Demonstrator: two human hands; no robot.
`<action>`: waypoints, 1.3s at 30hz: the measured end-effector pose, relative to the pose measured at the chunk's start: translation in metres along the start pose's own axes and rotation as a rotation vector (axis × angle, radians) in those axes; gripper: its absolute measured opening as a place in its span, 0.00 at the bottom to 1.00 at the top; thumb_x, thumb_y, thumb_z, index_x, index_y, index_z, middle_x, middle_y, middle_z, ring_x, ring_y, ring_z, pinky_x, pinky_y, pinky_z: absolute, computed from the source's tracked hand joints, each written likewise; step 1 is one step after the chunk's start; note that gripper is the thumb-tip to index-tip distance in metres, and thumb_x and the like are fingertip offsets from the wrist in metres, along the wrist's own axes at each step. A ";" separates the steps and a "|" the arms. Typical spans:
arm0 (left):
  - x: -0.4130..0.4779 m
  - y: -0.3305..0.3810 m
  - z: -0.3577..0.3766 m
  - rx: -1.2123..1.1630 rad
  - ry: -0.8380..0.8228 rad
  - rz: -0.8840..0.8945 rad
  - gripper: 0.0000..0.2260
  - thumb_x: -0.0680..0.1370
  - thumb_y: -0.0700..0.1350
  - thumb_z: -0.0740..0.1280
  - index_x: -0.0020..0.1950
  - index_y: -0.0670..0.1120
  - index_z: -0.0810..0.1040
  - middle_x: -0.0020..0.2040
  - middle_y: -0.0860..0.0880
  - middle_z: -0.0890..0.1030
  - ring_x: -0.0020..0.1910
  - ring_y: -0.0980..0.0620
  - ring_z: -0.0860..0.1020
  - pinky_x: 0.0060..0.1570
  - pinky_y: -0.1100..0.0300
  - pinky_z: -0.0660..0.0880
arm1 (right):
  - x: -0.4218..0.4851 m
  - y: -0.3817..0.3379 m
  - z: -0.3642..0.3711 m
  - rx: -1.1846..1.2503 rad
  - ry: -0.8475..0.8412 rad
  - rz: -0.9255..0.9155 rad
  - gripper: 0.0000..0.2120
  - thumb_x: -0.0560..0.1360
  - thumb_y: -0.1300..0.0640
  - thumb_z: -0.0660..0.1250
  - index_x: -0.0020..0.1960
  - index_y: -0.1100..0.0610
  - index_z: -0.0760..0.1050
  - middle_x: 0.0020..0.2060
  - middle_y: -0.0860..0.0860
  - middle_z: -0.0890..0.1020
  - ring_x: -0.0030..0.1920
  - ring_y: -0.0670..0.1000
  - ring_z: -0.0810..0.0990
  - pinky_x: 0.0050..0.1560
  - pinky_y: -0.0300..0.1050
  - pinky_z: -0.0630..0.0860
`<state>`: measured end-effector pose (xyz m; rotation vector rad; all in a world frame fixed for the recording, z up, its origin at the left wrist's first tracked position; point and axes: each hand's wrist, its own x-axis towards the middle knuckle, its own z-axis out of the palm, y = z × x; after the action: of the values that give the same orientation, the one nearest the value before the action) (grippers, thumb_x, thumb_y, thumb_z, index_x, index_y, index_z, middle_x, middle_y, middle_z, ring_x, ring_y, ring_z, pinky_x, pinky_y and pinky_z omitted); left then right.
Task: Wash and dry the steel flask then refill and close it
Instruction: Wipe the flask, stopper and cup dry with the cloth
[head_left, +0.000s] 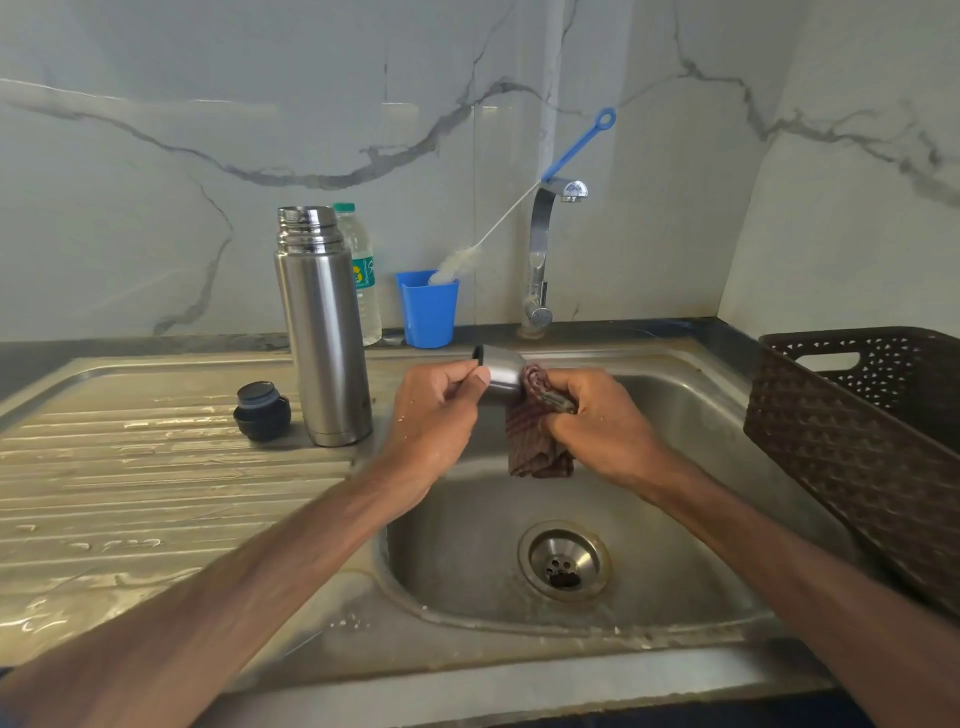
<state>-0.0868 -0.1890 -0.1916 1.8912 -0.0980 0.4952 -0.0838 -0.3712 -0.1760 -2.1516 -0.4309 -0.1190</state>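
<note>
The steel flask (324, 332) stands upright and uncapped on the drainboard, left of the sink basin. Its dark stopper (261, 410) lies beside it on the left. Over the basin my left hand (441, 410) grips the flask's steel cup lid (501, 371), held sideways with its dark rim to the left. My right hand (597, 415) holds a brown checked cloth (537, 441) pressed against the closed end of the cup lid; the cloth's loose end hangs down toward the basin.
A plastic water bottle (363, 280) stands behind the flask. A blue cup (428, 309) holds a bottle brush (519, 208) leaning on the tap (543, 244). A brown plastic basket (862, 441) sits right of the sink basin (675, 499). The drainboard (130, 493) is wet.
</note>
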 end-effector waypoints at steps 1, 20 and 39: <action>0.003 -0.002 -0.002 0.020 0.025 0.001 0.12 0.85 0.46 0.67 0.47 0.44 0.86 0.26 0.59 0.70 0.27 0.59 0.66 0.38 0.58 0.69 | -0.001 -0.002 0.001 -0.002 -0.010 -0.025 0.17 0.78 0.71 0.64 0.58 0.56 0.84 0.47 0.51 0.87 0.45 0.46 0.87 0.38 0.38 0.83; 0.015 -0.011 -0.015 0.150 0.023 0.009 0.11 0.85 0.46 0.66 0.50 0.44 0.86 0.38 0.48 0.84 0.36 0.52 0.81 0.40 0.56 0.74 | 0.000 -0.005 0.003 0.109 0.094 -0.101 0.23 0.79 0.71 0.64 0.67 0.50 0.81 0.53 0.48 0.86 0.49 0.43 0.86 0.40 0.35 0.82; -0.004 0.013 -0.017 -0.221 -0.236 -0.286 0.28 0.67 0.50 0.84 0.64 0.47 0.81 0.55 0.49 0.87 0.55 0.53 0.86 0.56 0.55 0.84 | 0.006 -0.002 0.007 0.173 0.225 0.082 0.21 0.77 0.71 0.63 0.60 0.53 0.84 0.50 0.52 0.87 0.49 0.51 0.87 0.42 0.44 0.86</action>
<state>-0.0992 -0.1786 -0.1769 1.7043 -0.0344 0.0617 -0.0794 -0.3629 -0.1765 -1.9559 -0.2135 -0.2653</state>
